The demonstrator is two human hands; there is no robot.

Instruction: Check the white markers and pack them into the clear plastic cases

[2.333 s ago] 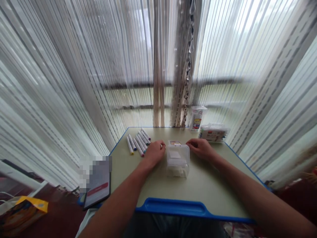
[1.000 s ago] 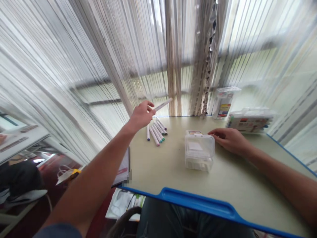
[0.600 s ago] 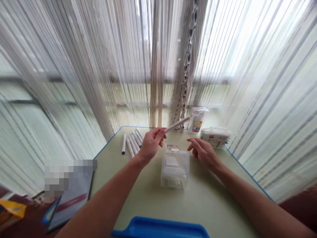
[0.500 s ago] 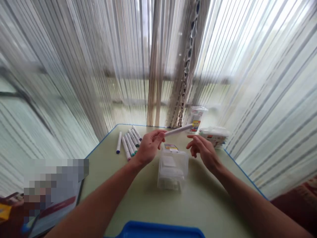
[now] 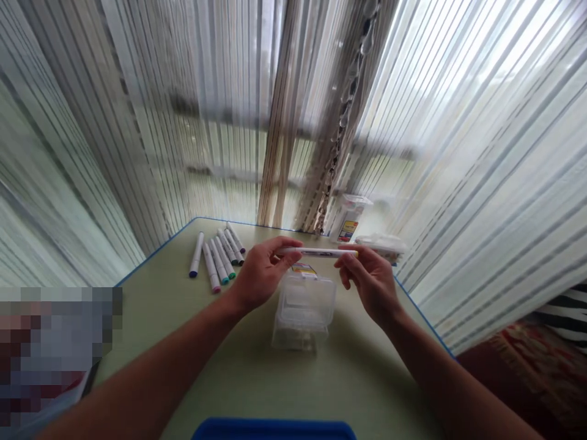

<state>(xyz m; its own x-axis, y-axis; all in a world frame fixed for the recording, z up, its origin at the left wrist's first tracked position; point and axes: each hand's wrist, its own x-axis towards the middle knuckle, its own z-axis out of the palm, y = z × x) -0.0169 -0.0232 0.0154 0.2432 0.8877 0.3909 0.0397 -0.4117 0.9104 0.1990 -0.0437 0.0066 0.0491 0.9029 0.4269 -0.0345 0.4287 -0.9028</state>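
A white marker point(image 5: 318, 252) with a yellow end lies level between my hands, above the table. My left hand point(image 5: 263, 269) is closed on its left part. At the yellow end, my right hand point(image 5: 369, 275) pinches the marker between thumb and forefinger. Below and between the hands stands a clear plastic case point(image 5: 305, 305) with its lid raised and a coloured label at the back. Left of my left hand, several white markers point(image 5: 215, 263) with blue, pink, teal, green and dark ends lie side by side on the table.
A tall clear box point(image 5: 351, 220) with a coloured label stands at the table's back edge, beside a white package point(image 5: 383, 244) partly behind my right hand. A blue tray point(image 5: 275, 429) shows at the front edge. String curtains point(image 5: 229, 122) hang behind the table point(image 5: 257, 379).
My right hand has come in and taken hold of the marker's yellow end. The marker has gone from tilted to level. The whole view has shifted a little.
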